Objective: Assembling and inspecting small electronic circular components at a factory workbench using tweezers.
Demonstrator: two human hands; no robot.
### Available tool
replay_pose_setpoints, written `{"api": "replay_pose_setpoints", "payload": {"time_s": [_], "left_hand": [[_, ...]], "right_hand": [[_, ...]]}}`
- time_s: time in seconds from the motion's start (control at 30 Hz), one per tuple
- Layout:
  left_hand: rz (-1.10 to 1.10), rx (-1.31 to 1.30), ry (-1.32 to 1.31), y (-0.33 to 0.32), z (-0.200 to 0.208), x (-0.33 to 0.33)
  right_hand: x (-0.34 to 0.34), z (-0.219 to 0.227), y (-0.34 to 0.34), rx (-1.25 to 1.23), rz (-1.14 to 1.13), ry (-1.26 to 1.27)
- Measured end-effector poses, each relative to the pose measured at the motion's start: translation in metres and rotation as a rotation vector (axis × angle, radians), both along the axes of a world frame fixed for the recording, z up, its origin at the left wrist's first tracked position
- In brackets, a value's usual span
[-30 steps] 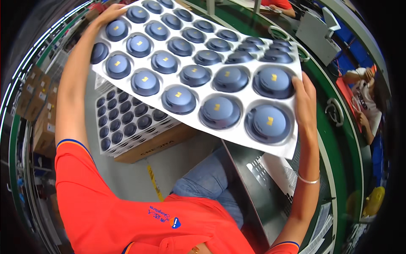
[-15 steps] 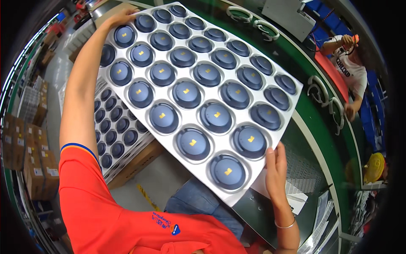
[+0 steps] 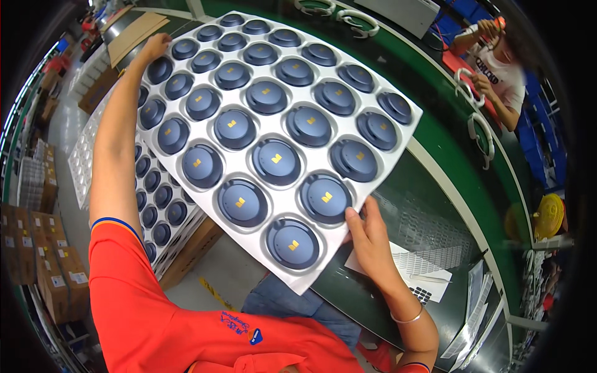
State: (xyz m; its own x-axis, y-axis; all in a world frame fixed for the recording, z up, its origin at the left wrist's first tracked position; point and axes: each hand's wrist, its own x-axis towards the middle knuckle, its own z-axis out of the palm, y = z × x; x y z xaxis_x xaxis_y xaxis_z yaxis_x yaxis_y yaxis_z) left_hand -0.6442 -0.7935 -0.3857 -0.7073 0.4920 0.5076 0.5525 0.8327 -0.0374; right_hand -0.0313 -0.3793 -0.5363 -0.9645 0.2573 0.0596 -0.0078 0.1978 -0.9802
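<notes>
A large white moulded tray is held up tilted in front of me, its pockets filled with round dark-blue cups that look like headphone ear cups, each with a small gold mark. My left hand is closed on the tray's far left edge, with its fingertips partly hidden. At the near right edge, my right hand grips the rim, thumb on top and the other fingers partly out of sight. Below the tray, at the left, lies a stack of similar filled trays, partly covered by the held one.
A dark work table to the right carries white perforated sheets and clear plastic pieces. Beyond runs a green conveyor with white curved headbands; a co-worker is across it. Cardboard boxes stand at left.
The tray and both my hands have shifted left, uncovering more of the table. Across the conveyor, the co-worker's lower hand has come up, and the headbands have shifted.
</notes>
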Motion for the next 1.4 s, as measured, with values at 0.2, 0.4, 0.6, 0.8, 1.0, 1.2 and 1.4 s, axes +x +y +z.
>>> {"api": "replay_pose_setpoints", "payload": {"time_s": [0.2,0.4,0.6,0.8,1.0,1.2,1.4], "left_hand": [[0.061,-0.017,0.156,0.025,-0.030,0.019],[-0.423,0.212,0.075,0.100,-0.051,0.174],[-0.658,0.270,-0.193,0.208,-0.056,0.499],[-1.061,-0.151,-0.297,0.271,-0.110,0.647],[-1.074,-0.216,-0.306,0.298,-0.160,0.678],[-1.127,-0.188,-0.381,0.315,-0.163,0.690],[-1.202,-0.134,-0.435,0.333,-0.161,0.682]], "right_hand": [[-0.003,-0.004,0.012,-0.066,0.085,0.012],[0.058,0.034,0.063,0.286,0.047,0.122],[0.187,0.026,0.141,1.037,-0.382,0.042],[0.223,0.008,0.143,1.394,-0.221,-0.036],[0.226,-0.011,0.134,1.542,-0.198,-0.019],[0.234,-0.013,0.153,1.239,-0.360,0.179],[0.237,0.009,0.163,-0.211,-0.479,0.189]]}}
